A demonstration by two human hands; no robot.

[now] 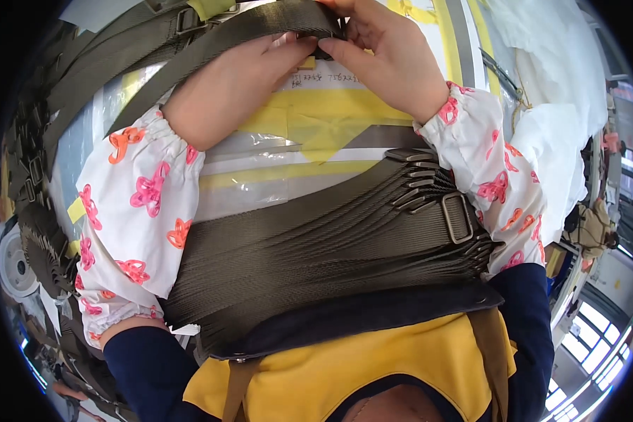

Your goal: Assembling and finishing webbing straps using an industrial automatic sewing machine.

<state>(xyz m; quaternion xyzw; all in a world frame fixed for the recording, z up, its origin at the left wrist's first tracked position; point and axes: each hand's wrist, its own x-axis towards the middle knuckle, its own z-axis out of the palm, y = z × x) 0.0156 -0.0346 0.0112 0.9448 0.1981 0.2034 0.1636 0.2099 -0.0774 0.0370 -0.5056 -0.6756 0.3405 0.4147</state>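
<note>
A dark olive webbing strap point(239, 41) arcs across the far edge of the work surface, with its end between my two hands. My left hand point(260, 74) is closed on the strap from below, its fingers partly hidden behind the webbing. At the strap's end, my right hand point(390, 56) pinches with thumb and fingers; the fingertips are partly cut off by the upper edge. Close to my body lies a thick fanned stack of similar straps point(309, 232). Metal ends line its right side, and a rectangular metal buckle point(458, 218) rests on top.
Yellow tape and clear plastic point(316, 126) cover the surface, with handwriting under my hands. More straps with buckles point(105, 56) pile up at the far left. White plastic sheeting point(555, 148) hangs over the right side. A white round reel point(17, 260) stands at the left.
</note>
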